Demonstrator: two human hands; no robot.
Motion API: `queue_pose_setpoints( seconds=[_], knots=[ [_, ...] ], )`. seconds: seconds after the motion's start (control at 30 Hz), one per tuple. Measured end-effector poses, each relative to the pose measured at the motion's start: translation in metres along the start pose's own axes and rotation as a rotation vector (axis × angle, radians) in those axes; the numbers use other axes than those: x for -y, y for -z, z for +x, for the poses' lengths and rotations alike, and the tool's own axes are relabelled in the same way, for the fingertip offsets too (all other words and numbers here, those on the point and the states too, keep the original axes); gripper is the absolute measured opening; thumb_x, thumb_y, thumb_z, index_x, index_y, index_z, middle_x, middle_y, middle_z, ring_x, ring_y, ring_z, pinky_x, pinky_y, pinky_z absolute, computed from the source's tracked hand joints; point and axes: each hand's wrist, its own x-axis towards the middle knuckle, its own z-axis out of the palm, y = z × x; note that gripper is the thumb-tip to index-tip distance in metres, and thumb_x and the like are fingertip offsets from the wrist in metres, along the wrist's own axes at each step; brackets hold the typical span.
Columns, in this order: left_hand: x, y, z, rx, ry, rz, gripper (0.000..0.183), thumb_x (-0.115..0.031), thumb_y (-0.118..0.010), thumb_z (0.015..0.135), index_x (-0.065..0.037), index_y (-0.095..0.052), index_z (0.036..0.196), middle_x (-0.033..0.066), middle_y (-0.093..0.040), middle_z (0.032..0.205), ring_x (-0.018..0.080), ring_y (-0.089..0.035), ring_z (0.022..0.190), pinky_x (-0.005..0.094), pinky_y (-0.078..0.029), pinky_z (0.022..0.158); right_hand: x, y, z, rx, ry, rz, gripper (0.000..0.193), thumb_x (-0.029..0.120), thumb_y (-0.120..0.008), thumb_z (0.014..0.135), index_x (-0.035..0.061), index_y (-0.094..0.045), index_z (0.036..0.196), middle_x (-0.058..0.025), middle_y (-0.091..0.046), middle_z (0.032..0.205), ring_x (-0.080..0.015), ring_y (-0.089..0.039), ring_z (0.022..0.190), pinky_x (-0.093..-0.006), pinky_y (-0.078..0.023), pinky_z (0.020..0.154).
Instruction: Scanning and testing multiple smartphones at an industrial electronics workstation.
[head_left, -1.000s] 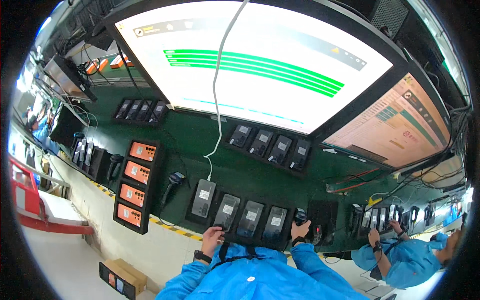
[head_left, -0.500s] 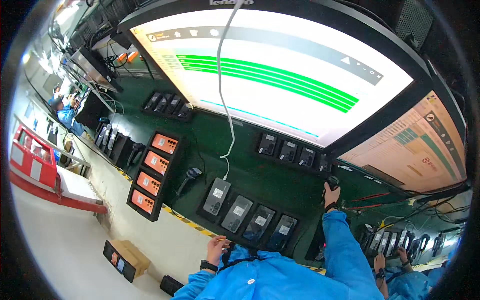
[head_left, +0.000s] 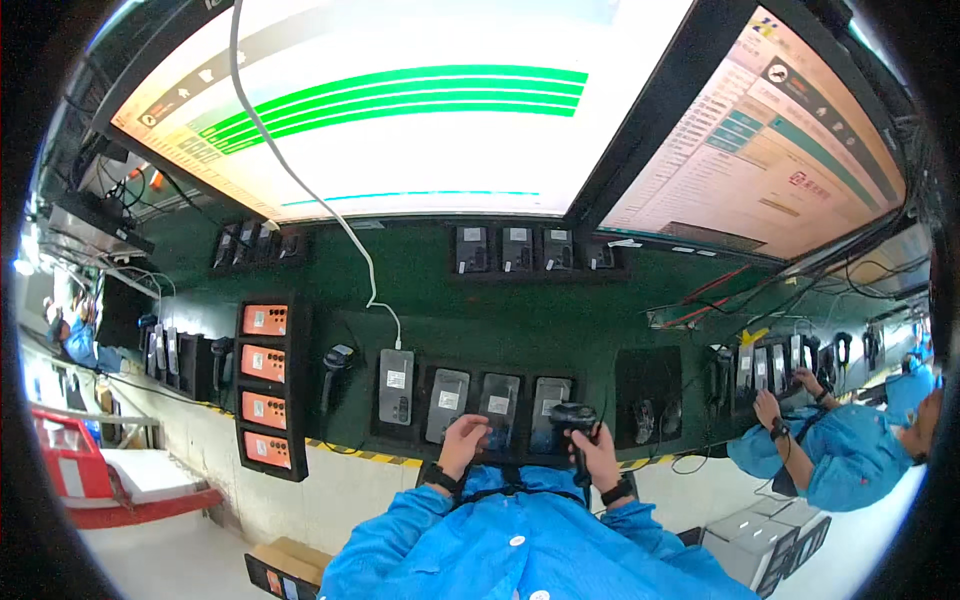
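Observation:
In my right hand (head_left: pixel 597 457) is a black handheld barcode scanner (head_left: pixel 573 415), its head over the rightmost of a row of phones. My left hand (head_left: pixel 463 445) is beside the row's near edge, fingers curled; whether they hold anything small is hidden. The row lies in a black tray: a grey phone (head_left: pixel 396 372) with a white cable (head_left: pixel 372 270) at its top end, another grey phone (head_left: pixel 446 402), a dark phone (head_left: pixel 498 400) and a dark blue phone (head_left: pixel 547 402). Each bears a white label.
A large monitor (head_left: pixel 420 150) and a second screen (head_left: pixel 760 150) stand behind. Orange phones (head_left: pixel 265 362) fill a tray at left, near a second scanner (head_left: pixel 338 358). Several dark phones (head_left: pixel 515 250) lie below the monitor. A mouse (head_left: pixel 643 420) rests at right, near a co-worker's sleeve (head_left: pixel 800 455).
My right hand has come back from the far right with the scanner, now over the phone row. My left hand has moved up to the row. The view has turned rightward.

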Motion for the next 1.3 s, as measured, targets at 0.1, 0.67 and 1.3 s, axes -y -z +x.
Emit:
queue_pose_setpoints(
  seconds=[0.1, 0.67, 1.3],
  knots=[
    [-0.001, -0.009, 0.018, 0.087, -0.037, 0.045, 0.018, -0.013, -0.055, 0.087, -0.007, -0.058, 0.104, 0.0034, -0.065, 0.089, 0.0104, -0.058, 0.072, 0.0233, -0.047, 0.059, -0.032, 0.001, 0.0, -0.076, 0.086, -0.146, 0.025, 0.011, -0.063, 0.084, 0.0103, -0.038, 0.084, -0.0087, -0.062, 0.088, -0.0131, -0.057, 0.065, -0.026, -0.046, 0.051],
    [0.04, -0.098, 0.068, 0.183, -0.211, 0.702, 0.058, -0.033, -0.067, 0.069, -0.013, -0.045, 0.119, 0.0222, -0.059, 0.106, 0.0402, -0.058, 0.096, 0.0454, -0.047, 0.083, -0.037, 0.042, 0.042, -0.17, 0.198, 0.008, 0.026, 0.011, -0.067, 0.081, 0.0046, -0.046, 0.095, -0.0045, -0.058, 0.077, -0.0126, -0.056, 0.065, -0.0284, -0.046, 0.053],
    [-0.012, -0.106, 0.032, 0.225, -0.45, 0.292, 0.028, 0.001, -0.06, 0.08, 0.0, -0.055, 0.107, 0.0061, -0.062, 0.092, 0.012, -0.059, 0.086, 0.0275, -0.048, 0.075, 0.063, 0.005, 0.06, 0.219, 0.468, -0.428, 0.012, 0.006, -0.056, 0.087, -0.0009, -0.063, 0.093, -0.0064, -0.065, 0.081, -0.0093, -0.057, 0.071, -0.0238, -0.044, 0.064]
  ],
)
